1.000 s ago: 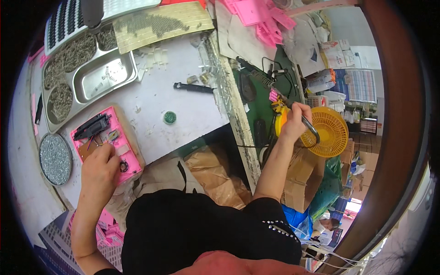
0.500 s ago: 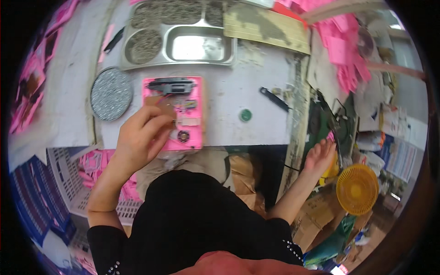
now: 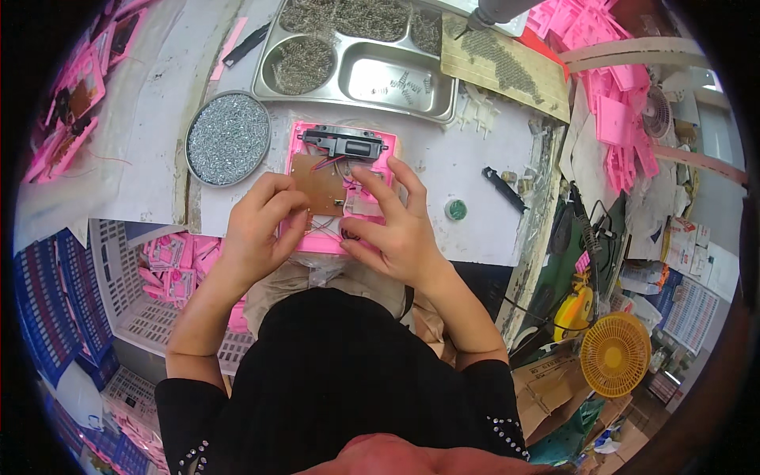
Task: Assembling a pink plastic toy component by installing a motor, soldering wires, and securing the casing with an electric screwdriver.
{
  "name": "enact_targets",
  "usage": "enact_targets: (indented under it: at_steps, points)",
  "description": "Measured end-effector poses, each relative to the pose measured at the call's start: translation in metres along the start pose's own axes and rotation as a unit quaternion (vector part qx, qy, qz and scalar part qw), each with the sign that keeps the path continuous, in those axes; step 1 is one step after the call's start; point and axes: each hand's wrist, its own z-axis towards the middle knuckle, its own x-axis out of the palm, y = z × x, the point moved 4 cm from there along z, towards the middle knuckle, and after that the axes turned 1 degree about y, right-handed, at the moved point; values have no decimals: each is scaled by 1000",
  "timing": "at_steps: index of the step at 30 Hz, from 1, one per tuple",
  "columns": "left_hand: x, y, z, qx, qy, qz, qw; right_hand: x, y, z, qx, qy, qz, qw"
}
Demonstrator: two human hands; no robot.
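A pink plastic housing lies at the table's near edge, with a black mechanism block across its far end. On its left side sits a brown circuit board, with thin red and dark wires running by it. My left hand is at the board's lower left edge, fingertips pinched together; whatever is between them is hidden. My right hand reaches over the housing's right side with fingers spread, their tips near the board's right edge and the small parts there. It partly hides a round dark part at the housing's lower end.
A round dish of small metal screws stands to the left. Behind is a steel compartment tray with springs. A powered screwdriver hangs at the top. On the right lie a small green-topped pot and a black strip.
My right hand has come from the far right, beside the table, to the pink housing. The brown board now lies flatter in view. My left hand stays by the housing's left side.
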Motion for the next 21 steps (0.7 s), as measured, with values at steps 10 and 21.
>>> enact_targets:
  at_steps: [10,21]
  points:
    - [7,-4,4,9,9,-30,999,0,5,-5,38,-16,0,999]
    - [8,-1,1,26,-1,-12,1000,12,20,-8,32,-20,-53,998]
